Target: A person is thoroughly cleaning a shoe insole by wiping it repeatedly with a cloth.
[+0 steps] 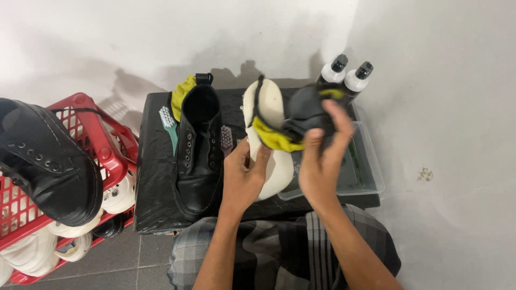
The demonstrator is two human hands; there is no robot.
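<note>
Holding a shoe [270, 140] sole-up over the black-covered surface [156, 177], the left hand [243, 174] grips its near end, fingers [262, 156] curled closed against the cream sole. The shoe's long axis runs away from the person toward the wall, one end near the body and the other up by the far edge of the surface; whether that far end is toe or heel cannot be told. The right hand [322, 156] presses a dark grey and yellow cloth [301, 121] against the shoe's right side, fingers folded shut around the bunched fabric.

Just left of the held shoe, a black lace-up boot [198, 145] lies on the surface, pointing the same way, with a green-handled brush [169, 124] beside it and a yellow cloth [181, 94] at its far end. A clear shallow tray [371, 172] sits under the right hand near the surface's right edge, two white bottles with black caps [346, 75] behind it. To the left, well apart, a red basket [91, 134] carries another black boot [45, 161]. Bare wall and floor lie open to the right.
</note>
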